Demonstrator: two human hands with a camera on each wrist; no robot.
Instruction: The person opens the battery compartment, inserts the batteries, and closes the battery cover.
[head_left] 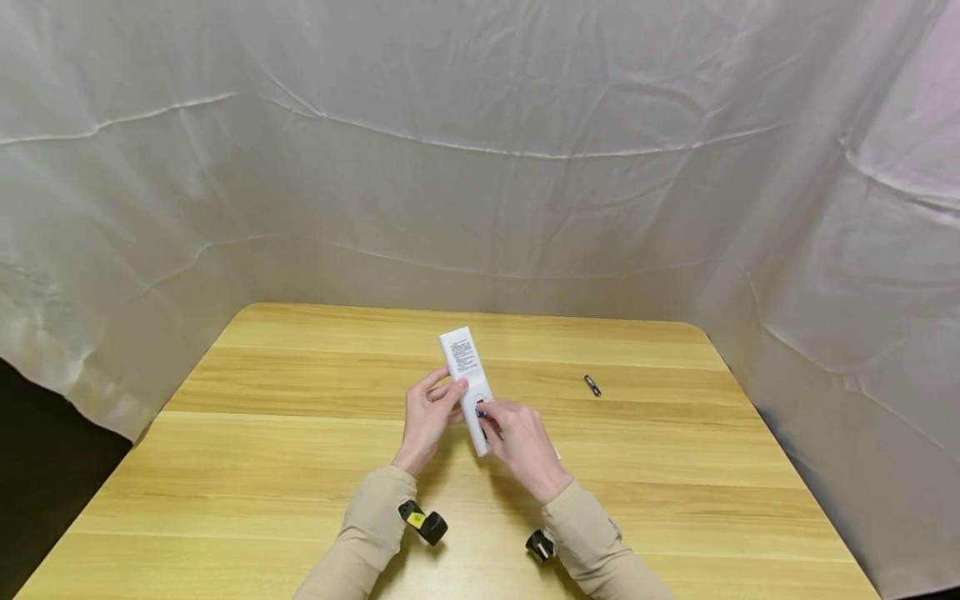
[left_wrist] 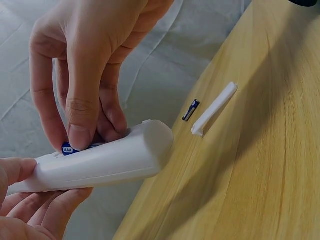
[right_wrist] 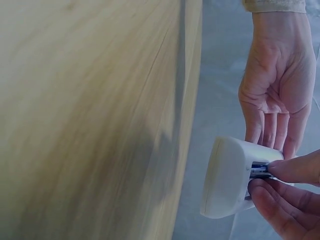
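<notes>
My left hand [head_left: 430,417] grips a white remote control [head_left: 462,354] around its middle, its back turned up and printed with a text label. The battery compartment near its lower end lies uncovered. There my right hand [head_left: 527,446] pinches a blue AAA battery [left_wrist: 68,149] between thumb and fingers. In the right wrist view the battery [right_wrist: 259,169] sits at the compartment opening, partly hidden by the fingertips. The remote is held up above the table in both hands.
A second small battery [head_left: 592,385] lies on the wooden table [head_left: 262,467], to the right of the hands. Beside it in the left wrist view lies a narrow white cover [left_wrist: 215,109], mostly hidden behind the right hand in the head view. Pale curtains [head_left: 480,167] surround the table.
</notes>
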